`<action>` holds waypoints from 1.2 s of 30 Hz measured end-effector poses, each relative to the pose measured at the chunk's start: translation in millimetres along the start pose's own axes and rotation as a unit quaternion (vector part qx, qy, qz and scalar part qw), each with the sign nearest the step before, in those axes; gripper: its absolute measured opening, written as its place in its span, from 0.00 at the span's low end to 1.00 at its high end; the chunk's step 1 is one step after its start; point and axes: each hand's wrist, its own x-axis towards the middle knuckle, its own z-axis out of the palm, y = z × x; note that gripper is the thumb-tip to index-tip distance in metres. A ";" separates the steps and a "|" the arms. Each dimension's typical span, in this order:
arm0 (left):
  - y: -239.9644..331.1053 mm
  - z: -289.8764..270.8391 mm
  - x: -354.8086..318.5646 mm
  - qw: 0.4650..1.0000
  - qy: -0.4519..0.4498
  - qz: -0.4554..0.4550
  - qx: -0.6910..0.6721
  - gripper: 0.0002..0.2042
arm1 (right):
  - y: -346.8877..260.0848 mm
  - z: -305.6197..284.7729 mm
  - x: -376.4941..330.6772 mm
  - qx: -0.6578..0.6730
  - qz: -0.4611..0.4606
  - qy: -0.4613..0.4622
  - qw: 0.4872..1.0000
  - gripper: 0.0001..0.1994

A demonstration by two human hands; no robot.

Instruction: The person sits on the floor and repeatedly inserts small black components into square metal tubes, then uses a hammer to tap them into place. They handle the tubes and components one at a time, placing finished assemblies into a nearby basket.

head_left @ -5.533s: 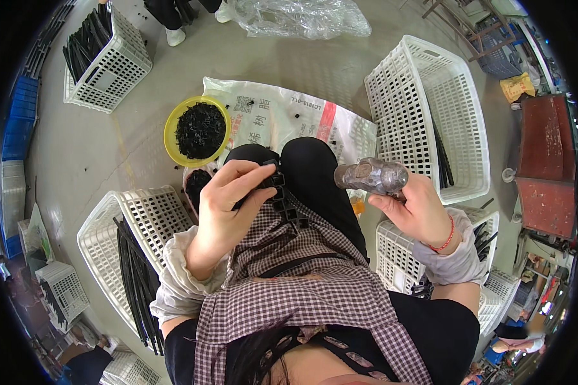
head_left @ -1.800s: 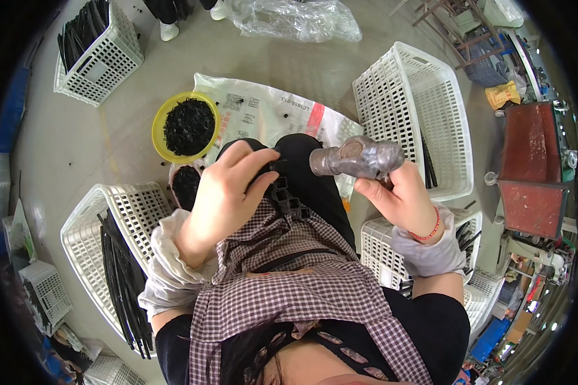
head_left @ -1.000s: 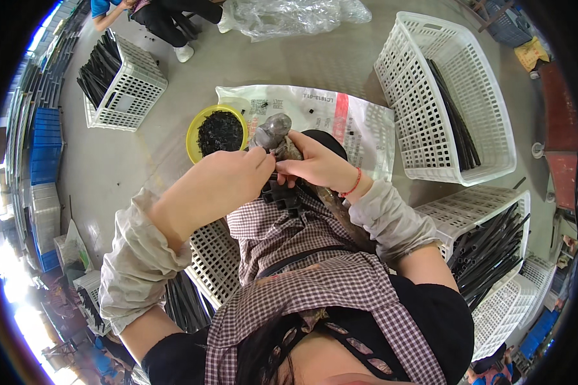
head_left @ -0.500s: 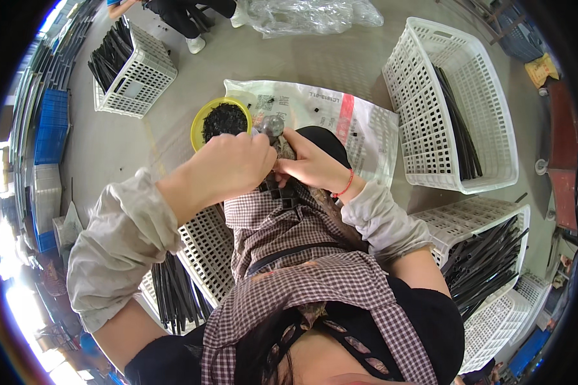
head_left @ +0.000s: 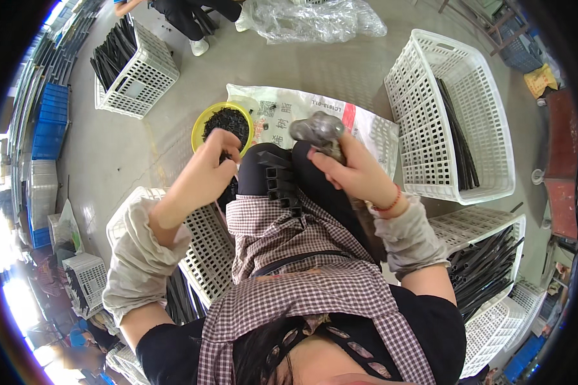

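My right hand is closed around the handle of a hammer. Its rounded, shiny metal head is raised above my right knee. My left hand is beside the near rim of a yellow bowl, its fingers curled in toward the thumb; something dark shows between them, too small to make out. Small black plastic pieces fill the bowl. Between my thighs lies a bundle of black square tubes, their hollow ends facing me.
A white printed sack is spread on the floor past my knees. White plastic crates hold black tubes on the right, with another crate by my left thigh. Clear plastic sheeting and a seated person's legs are at the far side.
My hands, close together over my lap before, have parted. The left went left and down beside the bowl; the right moved right with the hammer, uncovering the tubes.
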 end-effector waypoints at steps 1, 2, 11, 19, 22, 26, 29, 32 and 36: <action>3.1 4.8 -3.8 0.994 -0.025 -0.065 -0.084 0.12 | 7.3 -5.1 -2.7 -0.080 -0.066 0.028 0.994 0.15; 10.9 8.1 -7.9 0.977 -0.047 -0.130 -0.164 0.11 | 8.4 -8.0 -3.5 -0.157 -0.134 0.054 0.977 0.15; -3.1 23.4 -24.8 0.989 -0.012 0.004 -0.147 0.09 | -10.5 -2.3 -40.2 -0.128 -0.021 0.041 0.991 0.17; 0.6 25.8 -33.4 0.983 0.081 0.164 -0.001 0.14 | -2.9 6.0 -45.9 -0.108 -0.018 0.048 0.993 0.14; 2.5 31.8 -38.3 0.989 0.072 0.082 -0.103 0.11 | -1.1 5.8 -48.0 -0.117 -0.015 0.050 0.992 0.14; -1.0 36.1 -32.5 0.982 0.103 0.157 -0.012 0.12 | 0.4 1.3 -52.9 -0.149 -0.015 0.046 0.988 0.14; 2.5 41.2 -26.3 0.977 0.108 0.184 0.011 0.14 | 0.2 0.3 -56.0 -0.143 -0.015 0.052 0.988 0.13; 6.7 42.8 -20.8 0.974 0.105 0.202 0.023 0.14 | -1.2 -2.2 -58.0 -0.140 -0.004 0.052 0.989 0.14; 4.9 44.8 -17.8 0.977 0.100 0.188 0.021 0.15 | -3.6 -4.1 -60.0 -0.138 0.006 0.055 0.989 0.14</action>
